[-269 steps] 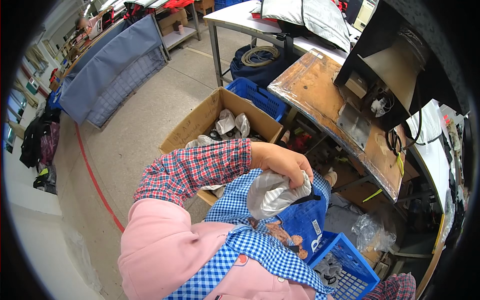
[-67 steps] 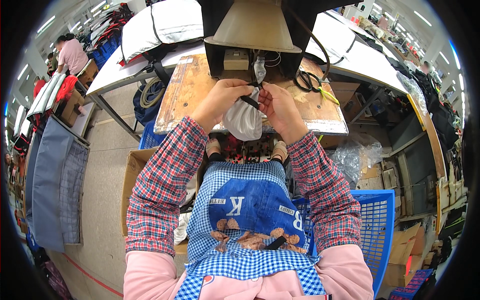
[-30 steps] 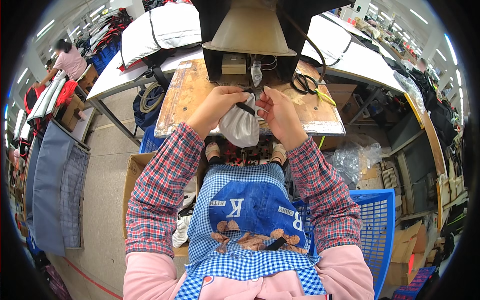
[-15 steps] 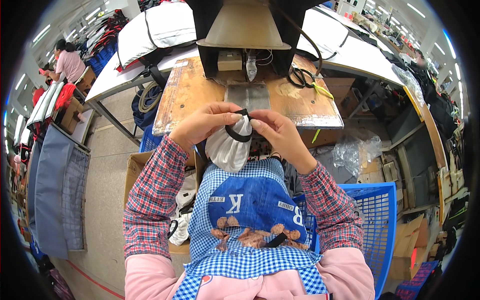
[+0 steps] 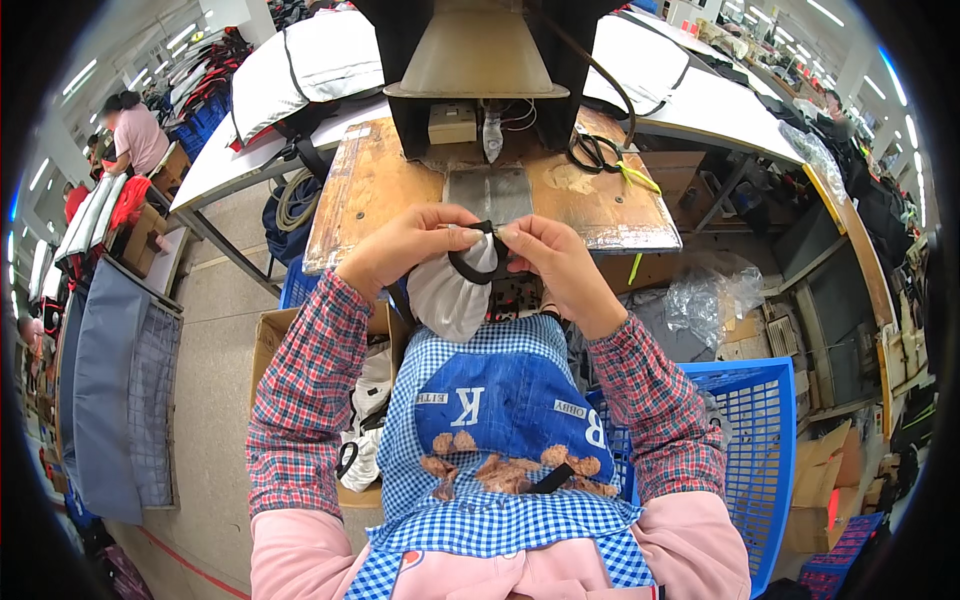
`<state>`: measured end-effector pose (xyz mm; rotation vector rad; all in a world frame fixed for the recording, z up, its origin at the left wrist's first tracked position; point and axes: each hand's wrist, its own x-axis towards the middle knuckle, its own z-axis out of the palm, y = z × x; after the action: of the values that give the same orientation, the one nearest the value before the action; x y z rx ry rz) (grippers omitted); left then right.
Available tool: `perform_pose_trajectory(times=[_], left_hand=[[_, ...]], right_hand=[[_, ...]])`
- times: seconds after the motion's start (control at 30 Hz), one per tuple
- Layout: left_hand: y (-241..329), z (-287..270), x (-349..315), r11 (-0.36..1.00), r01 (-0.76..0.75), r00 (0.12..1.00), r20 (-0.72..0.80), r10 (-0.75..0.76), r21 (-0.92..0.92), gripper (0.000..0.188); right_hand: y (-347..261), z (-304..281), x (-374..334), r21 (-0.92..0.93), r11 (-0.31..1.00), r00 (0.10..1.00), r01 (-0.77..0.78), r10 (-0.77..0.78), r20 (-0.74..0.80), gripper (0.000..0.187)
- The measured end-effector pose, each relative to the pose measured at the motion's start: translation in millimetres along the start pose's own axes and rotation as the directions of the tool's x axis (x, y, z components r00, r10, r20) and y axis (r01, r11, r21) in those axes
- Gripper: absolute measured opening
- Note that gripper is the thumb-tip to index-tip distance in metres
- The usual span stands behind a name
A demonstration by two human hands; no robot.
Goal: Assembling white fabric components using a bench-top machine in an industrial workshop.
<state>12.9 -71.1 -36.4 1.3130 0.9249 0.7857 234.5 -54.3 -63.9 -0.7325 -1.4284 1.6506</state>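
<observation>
A gathered white fabric piece [image 5: 448, 300], shaped like a small pouch, hangs in front of my apron. A black band [image 5: 468, 272] loops across its top. My left hand [image 5: 415, 245] is closed, with thumb and forefinger pinching the band's upper end. Close beside it, my right hand [image 5: 562, 262] pinches at the other side of the loop, fingertips almost meeting the left ones. Its lower fingers curl behind the band, partly hidden. Both hands are held just before the near edge of the worn wooden work table [image 5: 390, 190].
A machine with a cone-shaped cover [image 5: 478, 60] stands over the table. Black-handled scissors [image 5: 598, 152] with a yellow tie lie at its right. A cardboard box [image 5: 268, 350] of white pieces is at my left, a blue plastic basket [image 5: 765, 440] at my right. A person [image 5: 140, 140] sits far left.
My right fingertips have shifted slightly on the band, and the lower fingers now curl more behind it. The white piece hangs a little further left. The whole view has moved slightly.
</observation>
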Motion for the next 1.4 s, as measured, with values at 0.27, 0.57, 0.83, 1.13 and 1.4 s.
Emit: perform_pose_trajectory(times=[0.27, 0.57, 0.83, 1.13, 1.4], left_hand=[[7.5, -12.7, 15.5, 0.956, -0.040, 0.992, -0.101, 0.072, 0.292, 0.032], [18.6, -15.3, 30.6, 0.936, -0.028, 0.983, -0.158, 0.089, 0.351, 0.031], [13.5, -27.3, 47.5, 0.948, -0.083, 0.970, -0.194, 0.148, 0.309, 0.031], [21.8, -30.9, 53.6, 0.954, -0.055, 0.971, -0.205, 0.119, 0.294, 0.035], [20.2, -30.2, 56.7, 0.967, -0.060, 0.971, -0.210, 0.114, 0.249, 0.035]], right_hand=[[9.4, -5.4, 26.4, 0.084, 0.996, 1.000, 0.016, -0.015, -0.013, 0.020], [17.0, -14.3, 50.7, 0.245, 0.969, 0.999, -0.034, 0.040, -0.020, 0.018], [15.2, -15.6, 64.5, 0.310, 0.950, 0.998, -0.028, 0.046, -0.052, 0.019], [10.5, -14.8, 73.6, 0.352, 0.936, 0.995, -0.006, 0.042, -0.096, 0.015], [7.0, -17.5, 74.0, 0.353, 0.936, 0.995, -0.006, 0.042, -0.092, 0.015]])
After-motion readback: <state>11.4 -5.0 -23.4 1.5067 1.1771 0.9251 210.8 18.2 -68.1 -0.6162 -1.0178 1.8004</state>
